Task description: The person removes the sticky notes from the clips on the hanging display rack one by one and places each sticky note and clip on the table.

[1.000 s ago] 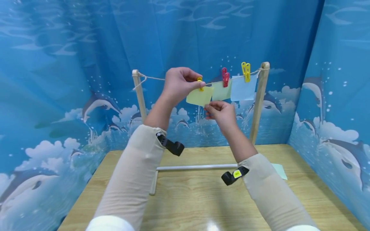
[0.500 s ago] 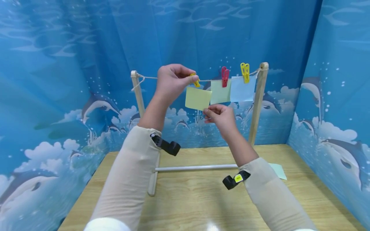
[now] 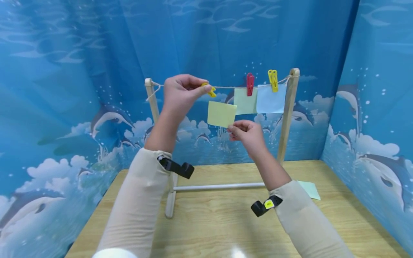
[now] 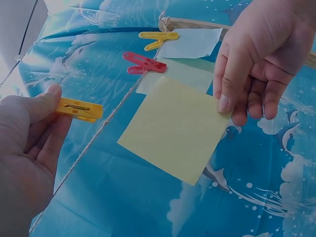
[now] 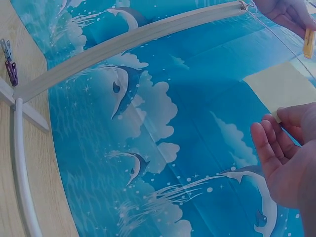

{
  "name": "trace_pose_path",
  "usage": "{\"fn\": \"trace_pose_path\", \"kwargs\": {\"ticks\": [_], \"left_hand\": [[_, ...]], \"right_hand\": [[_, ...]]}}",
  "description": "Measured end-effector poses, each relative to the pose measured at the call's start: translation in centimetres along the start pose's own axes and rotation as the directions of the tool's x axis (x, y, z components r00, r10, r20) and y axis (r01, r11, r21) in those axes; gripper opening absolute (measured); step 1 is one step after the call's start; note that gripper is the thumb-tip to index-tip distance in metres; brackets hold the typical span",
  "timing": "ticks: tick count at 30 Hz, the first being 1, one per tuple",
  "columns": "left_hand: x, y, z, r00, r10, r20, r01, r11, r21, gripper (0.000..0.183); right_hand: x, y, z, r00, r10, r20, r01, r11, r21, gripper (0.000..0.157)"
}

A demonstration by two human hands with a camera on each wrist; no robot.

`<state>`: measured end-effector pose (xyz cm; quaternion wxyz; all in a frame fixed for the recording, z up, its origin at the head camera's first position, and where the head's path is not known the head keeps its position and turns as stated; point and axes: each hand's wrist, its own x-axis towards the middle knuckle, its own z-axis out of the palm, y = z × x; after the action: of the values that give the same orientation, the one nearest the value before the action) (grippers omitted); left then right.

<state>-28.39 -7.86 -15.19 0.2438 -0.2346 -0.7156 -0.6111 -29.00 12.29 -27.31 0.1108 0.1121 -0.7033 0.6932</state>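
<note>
My left hand (image 3: 182,94) pinches a yellow clothespin (image 4: 81,108) between thumb and fingers, close to the string (image 3: 226,87). Lower and to the right, my right hand (image 3: 250,138) pinches a pale yellow paper square (image 3: 221,114) by its bottom right corner. The paper is below the string, apart from the clothespin. Right of it, a red clothespin (image 3: 250,84) holds a pale green paper (image 3: 242,102) on the string. Beside that, another yellow clothespin (image 3: 273,81) holds a light blue paper (image 3: 271,99).
Two wooden posts (image 3: 288,118) carry the string, joined low down by a white rod (image 3: 219,187). On the wooden table (image 3: 209,225) a pale green paper (image 3: 310,190) lies at the right. Purple and grey clothespins (image 5: 11,71) lie near a post's foot. A dolphin-print curtain (image 3: 206,43) hangs behind.
The yellow clothespin in my left hand has come away from the yellow paper and moved left. My right hand has lowered the paper from the string, still pinching its corner.
</note>
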Motion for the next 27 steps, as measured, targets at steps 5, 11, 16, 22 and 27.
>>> {"fn": "trace_pose_path", "kwargs": {"ticks": [5, 11, 16, 22, 27], "left_hand": [[-0.6, -0.5, -0.5, 1.000, -0.014, 0.004, 0.014, 1.000, -0.011, 0.019], [-1.2, -1.3, -1.1, 0.999, -0.036, 0.023, 0.036, 0.999, -0.031, 0.022], [-2.0, -2.1, -1.7, 0.996, -0.074, 0.055, 0.076, 0.997, -0.034, 0.025], [-3.0, -2.8, -2.2, 0.991, -0.074, 0.112, 0.082, 0.995, -0.063, 0.028], [-3.6, -3.5, -2.5, 0.985, -0.113, 0.132, 0.127, 0.987, -0.100, 0.033]], "right_hand": [[-0.5, 0.1, -0.3, 1.000, -0.010, -0.001, 0.010, 1.000, -0.007, 0.027], [-1.1, 0.3, -1.0, 1.000, -0.006, -0.002, 0.006, 1.000, -0.024, 0.029], [-1.6, 0.6, -1.7, 1.000, -0.001, 0.004, 0.001, 0.999, -0.037, 0.031], [-2.0, 1.2, -2.5, 1.000, -0.015, 0.016, 0.016, 0.999, -0.052, 0.032], [-2.5, 1.5, -3.0, 1.000, -0.019, 0.016, 0.020, 0.999, -0.051, 0.033]]}}
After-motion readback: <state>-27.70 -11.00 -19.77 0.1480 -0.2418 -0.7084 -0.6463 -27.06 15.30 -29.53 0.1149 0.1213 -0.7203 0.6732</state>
